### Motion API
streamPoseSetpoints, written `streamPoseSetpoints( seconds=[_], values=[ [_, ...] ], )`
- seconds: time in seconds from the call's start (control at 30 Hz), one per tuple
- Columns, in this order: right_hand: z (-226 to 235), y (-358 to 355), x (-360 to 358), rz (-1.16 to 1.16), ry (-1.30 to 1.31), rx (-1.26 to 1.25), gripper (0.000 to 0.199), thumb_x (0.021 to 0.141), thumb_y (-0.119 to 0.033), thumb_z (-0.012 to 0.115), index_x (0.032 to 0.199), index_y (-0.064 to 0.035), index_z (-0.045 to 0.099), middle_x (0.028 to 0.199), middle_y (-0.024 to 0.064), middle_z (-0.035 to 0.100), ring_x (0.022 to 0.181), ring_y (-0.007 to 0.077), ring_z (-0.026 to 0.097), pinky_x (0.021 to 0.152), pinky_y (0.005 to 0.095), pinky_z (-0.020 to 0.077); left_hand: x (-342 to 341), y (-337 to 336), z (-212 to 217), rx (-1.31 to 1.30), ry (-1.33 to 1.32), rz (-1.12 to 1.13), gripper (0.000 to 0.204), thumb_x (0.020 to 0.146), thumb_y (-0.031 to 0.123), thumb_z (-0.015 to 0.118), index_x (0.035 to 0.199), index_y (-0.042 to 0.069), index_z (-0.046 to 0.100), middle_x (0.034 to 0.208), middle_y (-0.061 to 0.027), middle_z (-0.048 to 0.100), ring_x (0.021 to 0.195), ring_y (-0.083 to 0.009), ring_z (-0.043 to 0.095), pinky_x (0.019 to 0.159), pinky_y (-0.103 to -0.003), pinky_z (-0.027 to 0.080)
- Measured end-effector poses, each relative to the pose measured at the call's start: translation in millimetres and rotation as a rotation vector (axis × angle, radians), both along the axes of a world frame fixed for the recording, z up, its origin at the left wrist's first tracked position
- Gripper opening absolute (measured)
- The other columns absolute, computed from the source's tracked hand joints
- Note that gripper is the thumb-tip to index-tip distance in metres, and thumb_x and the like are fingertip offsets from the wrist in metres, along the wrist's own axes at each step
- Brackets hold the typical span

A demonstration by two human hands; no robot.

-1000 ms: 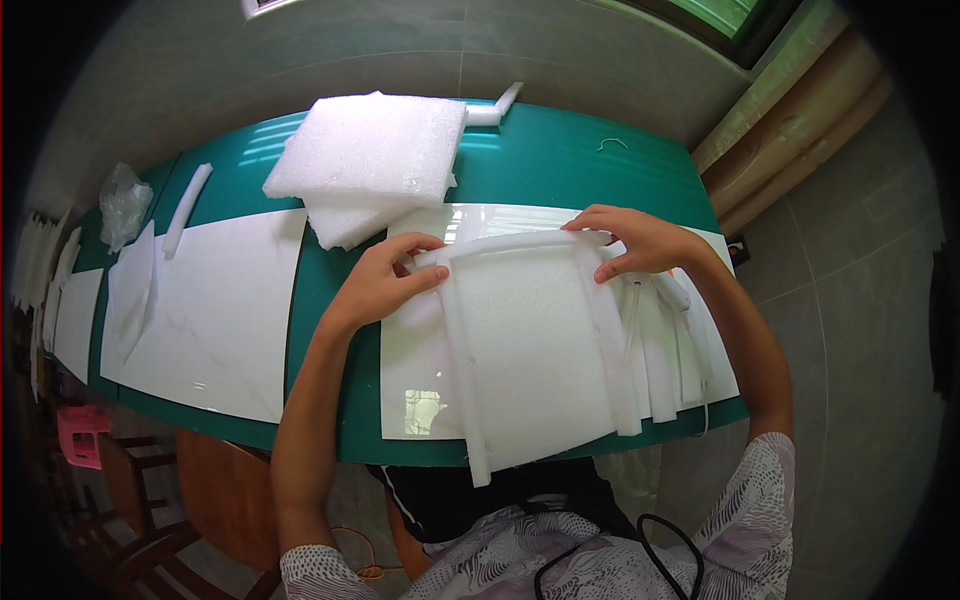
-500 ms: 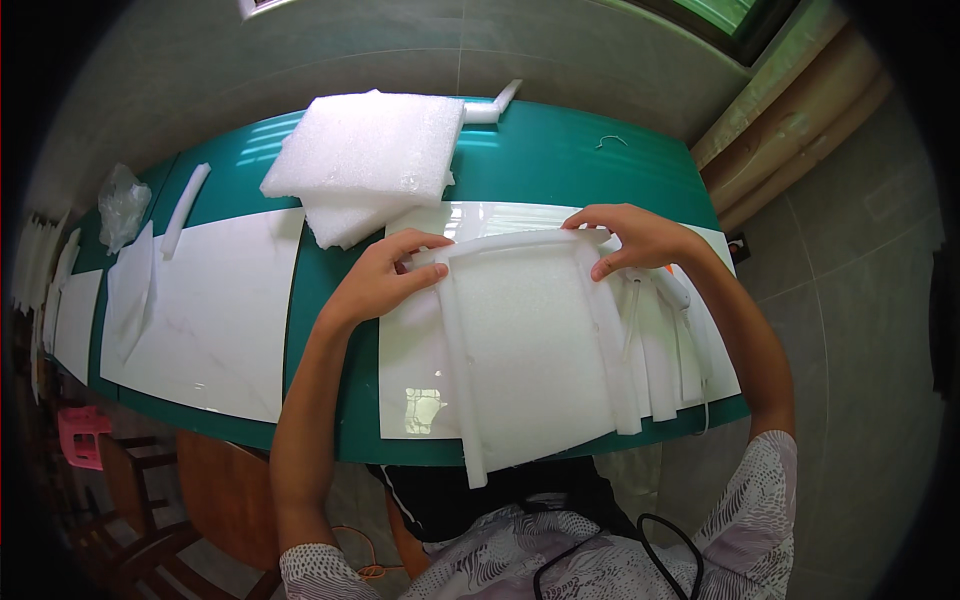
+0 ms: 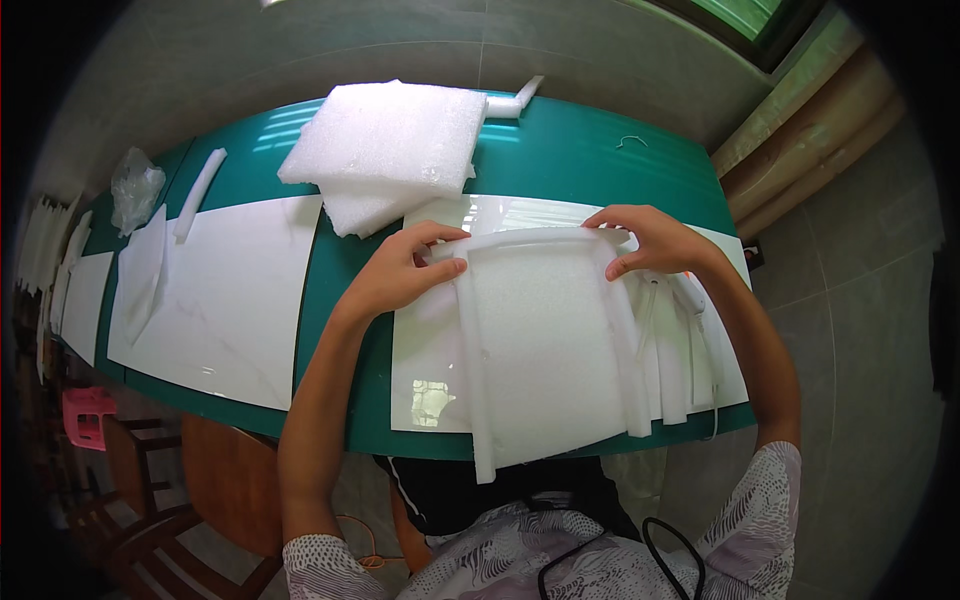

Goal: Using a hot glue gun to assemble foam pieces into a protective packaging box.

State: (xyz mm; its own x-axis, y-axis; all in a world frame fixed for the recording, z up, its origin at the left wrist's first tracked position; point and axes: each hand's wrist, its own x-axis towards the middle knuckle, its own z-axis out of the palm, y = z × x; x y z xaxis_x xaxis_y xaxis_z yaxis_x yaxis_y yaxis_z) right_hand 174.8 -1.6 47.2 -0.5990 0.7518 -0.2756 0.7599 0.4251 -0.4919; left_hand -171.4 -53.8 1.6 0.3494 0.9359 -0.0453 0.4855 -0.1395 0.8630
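A white foam sheet (image 3: 545, 350) lies in front of me, overhanging the table's near edge. Foam strips run along three of its sides: a far strip (image 3: 540, 238), a left strip (image 3: 480, 390) and a right strip (image 3: 629, 370). At the far left corner, my left hand (image 3: 400, 270) is closed on the foam, thumb and fingers on either side of the strip. My right hand (image 3: 655, 240) grips the far right corner the same way. Beside the right wrist is a white object (image 3: 688, 293) with a thin cord, its kind unclear and partly covered.
Under the work lies a glossy white board (image 3: 420, 350) on the green table (image 3: 590, 165). Thick foam blocks (image 3: 390, 135) are stacked behind. Leftward are another white board (image 3: 240, 300), a foam strip (image 3: 200, 192) and a clear plastic bag (image 3: 137, 190). Wooden chairs (image 3: 230, 480) stand at lower left.
The whole view has shifted slightly, so everything sits a little farther right in the picture. Both hands keep their hold on the same foam corners.
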Motion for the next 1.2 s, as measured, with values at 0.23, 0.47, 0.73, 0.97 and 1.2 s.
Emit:
streamPoseSetpoints(
  seconds=[0.23, 0.47, 0.73, 0.97, 1.2],
  values=[
    [0.8, -1.0, -1.7, -0.007, -0.019, 0.020, 0.072, 0.064, -0.032, 0.086, 0.126, -0.0107, 0.058, 0.126, 0.0085, 0.060, 0.115, 0.0271, 0.055, 0.099, 0.0408, 0.0453, 3.2, -1.2, -1.1, 0.007, -0.015, 0.017, 0.043, 0.082, 0.031, 0.071, 0.116, 0.005, 0.066, 0.107, -0.0075, 0.064, 0.082, -0.0161, 0.051, 0.074, -0.027, 0.044],
    [-3.8, 0.6, 0.6, -0.008, -0.001, 0.028, 0.071, 0.064, -0.032, 0.086, 0.125, -0.0108, 0.058, 0.126, 0.0086, 0.060, 0.116, 0.0276, 0.055, 0.098, 0.0415, 0.0457, 4.0, -0.9, -2.0, 0.015, -0.022, 0.020, 0.043, 0.082, 0.030, 0.071, 0.115, 0.005, 0.066, 0.104, -0.0062, 0.063, 0.080, -0.0158, 0.048, 0.073, -0.027, 0.043],
    [-3.3, -0.6, -0.9, -0.030, -0.021, 0.022, 0.070, 0.064, -0.034, 0.086, 0.124, -0.0103, 0.059, 0.125, 0.0093, 0.060, 0.116, 0.0279, 0.055, 0.099, 0.0414, 0.0451, 5.3, 0.0, -1.2, 0.008, -0.017, 0.019, 0.043, 0.081, 0.031, 0.071, 0.115, 0.004, 0.066, 0.101, -0.0060, 0.062, 0.078, -0.0159, 0.047, 0.073, -0.026, 0.043],
    [-0.3, 1.5, 1.0, 0.005, -0.010, 0.008, 0.073, 0.067, -0.035, 0.085, 0.130, -0.0113, 0.056, 0.127, 0.0103, 0.059, 0.120, 0.0282, 0.052, 0.101, 0.0411, 0.0435, 1.5, 1.4, -4.2, -0.004, -0.025, 0.015, 0.046, 0.081, 0.032, 0.071, 0.118, 0.005, 0.066, 0.104, -0.0069, 0.063, 0.077, -0.0147, 0.047, 0.073, -0.026, 0.043],
    [3.1, 3.8, -4.7, 0.042, -0.055, -0.038, 0.071, 0.072, -0.034, 0.082, 0.133, -0.0110, 0.054, 0.132, 0.0106, 0.055, 0.124, 0.0288, 0.049, 0.105, 0.0413, 0.0404, -1.8, 5.5, -10.0, -0.056, -0.040, -0.012, 0.049, 0.081, 0.033, 0.072, 0.121, 0.005, 0.064, 0.105, -0.0075, 0.064, 0.075, -0.0137, 0.047, 0.070, -0.026, 0.044]
  ],
)
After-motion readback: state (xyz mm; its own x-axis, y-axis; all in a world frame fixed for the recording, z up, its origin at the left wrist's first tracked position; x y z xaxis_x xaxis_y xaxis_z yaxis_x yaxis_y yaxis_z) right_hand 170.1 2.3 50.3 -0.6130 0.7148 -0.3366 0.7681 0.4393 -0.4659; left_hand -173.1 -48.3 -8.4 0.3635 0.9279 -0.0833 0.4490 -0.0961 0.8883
